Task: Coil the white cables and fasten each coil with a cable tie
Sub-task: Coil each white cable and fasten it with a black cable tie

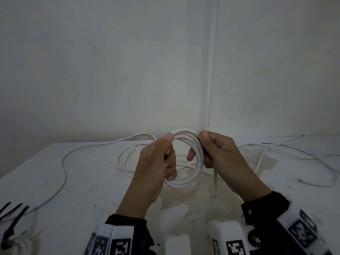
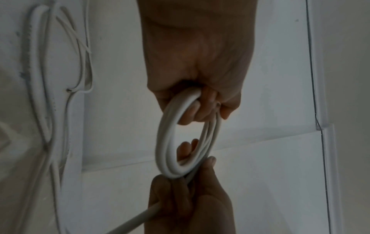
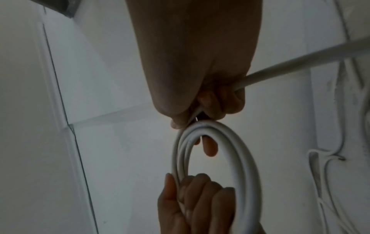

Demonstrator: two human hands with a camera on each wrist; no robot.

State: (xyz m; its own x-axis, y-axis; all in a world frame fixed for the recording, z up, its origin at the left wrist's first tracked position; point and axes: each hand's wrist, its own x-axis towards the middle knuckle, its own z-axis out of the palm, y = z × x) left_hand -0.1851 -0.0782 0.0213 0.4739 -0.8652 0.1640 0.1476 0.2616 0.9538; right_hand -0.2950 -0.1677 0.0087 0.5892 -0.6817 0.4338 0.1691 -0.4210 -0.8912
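Head view shows a coil (image 1: 185, 157) of white cable held up over the desk (image 1: 92, 172), gripped from both sides. The left hand (image 1: 156, 162) wraps its fingers through the ring at 9 o'clock, thumb pressed on top, which I'd guess keeps the turns stacked so they can't spring apart. The right hand (image 1: 220, 155) pinches the ring at 3 o'clock, thumb on the upper edge and one finger poking through the middle. A thin dark strip hangs down from that hand; I'd take it for a cable tie (image 1: 215, 183), though it is blurred. From the right wrist view a straight white run leaves the right fist toward 2 o'clock, so some cable may be left to wind, or that may be the tail end.

More loose cables (image 1: 276, 151) lie on the desk behind, from 10 o'clock round to 3 o'clock, none of them coiled tight. At 7 o'clock, by the desk's near edge, sits a bundle (image 1: 20, 242) with dark ties (image 1: 14, 214) beside it, probably kept close for reach.

No brand or lettering is readable anywhere; the only print is the black-and-white square markers on the wrist bands (image 1: 117, 245).
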